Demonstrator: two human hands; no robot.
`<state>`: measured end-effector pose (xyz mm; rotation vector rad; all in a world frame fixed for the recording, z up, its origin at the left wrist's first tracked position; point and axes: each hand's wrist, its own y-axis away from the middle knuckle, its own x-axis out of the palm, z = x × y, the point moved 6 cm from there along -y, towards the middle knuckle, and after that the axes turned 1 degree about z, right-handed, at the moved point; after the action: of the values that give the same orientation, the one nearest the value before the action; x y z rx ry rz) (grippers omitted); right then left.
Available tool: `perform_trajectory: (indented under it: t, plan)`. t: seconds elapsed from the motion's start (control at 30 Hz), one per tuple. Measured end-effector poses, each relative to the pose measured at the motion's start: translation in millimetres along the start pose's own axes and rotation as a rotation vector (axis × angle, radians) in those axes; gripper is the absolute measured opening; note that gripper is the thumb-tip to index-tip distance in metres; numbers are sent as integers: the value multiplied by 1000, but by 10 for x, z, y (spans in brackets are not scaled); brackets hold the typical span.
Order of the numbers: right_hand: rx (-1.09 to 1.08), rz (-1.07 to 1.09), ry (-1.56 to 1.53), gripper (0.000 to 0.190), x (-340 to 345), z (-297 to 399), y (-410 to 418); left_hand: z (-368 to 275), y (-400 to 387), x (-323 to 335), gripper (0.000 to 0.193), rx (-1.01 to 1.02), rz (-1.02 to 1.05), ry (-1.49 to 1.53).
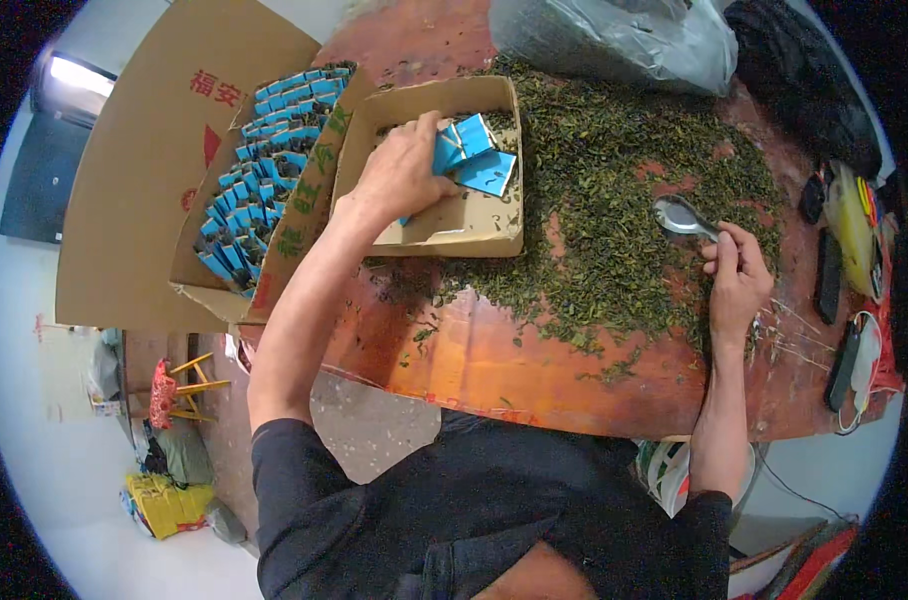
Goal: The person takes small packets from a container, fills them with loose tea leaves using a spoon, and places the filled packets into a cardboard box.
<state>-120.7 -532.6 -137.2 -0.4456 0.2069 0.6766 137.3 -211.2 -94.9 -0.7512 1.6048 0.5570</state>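
Observation:
My left hand (403,166) reaches into a shallow cardboard box (469,246), its fingers around several small blue packets (461,141). Another blue packet (488,174) lies loose beside them, with bits of dried leaf on it. In my right hand (739,277) is a metal spoon (680,216), held by the handle over the right part of a wide layer of dried tea-like leaves (596,202). Left of the shallow box, a larger cardboard box (304,199) holds many upright blue packets (263,169) in rows, dark leaves showing at their tops.
A clear plastic bag (619,41) sits at the far edge of the leaves, beside black cloth (806,90). Dark handheld objects, a cord and a yellow plastic item (850,232) lie at the right of the red-brown table (499,367). A large cardboard flap (139,195) stands out at left.

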Motion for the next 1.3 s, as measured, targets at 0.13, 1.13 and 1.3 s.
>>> perform_trajectory:
  t: [0.13, 1.13, 1.3]
  plan:
    - [2, 1, 7, 17, -4, 5, -13, 136, 12, 6, 102, -43, -17, 97]
    - [-27, -22, 11, 17, -13, 33, -26, 319, 359, -14, 70, -152, -23, -34]
    - [-35, -29, 20, 17, -59, 59, -19, 238, 390, -109, 68, -119, -119, -24]
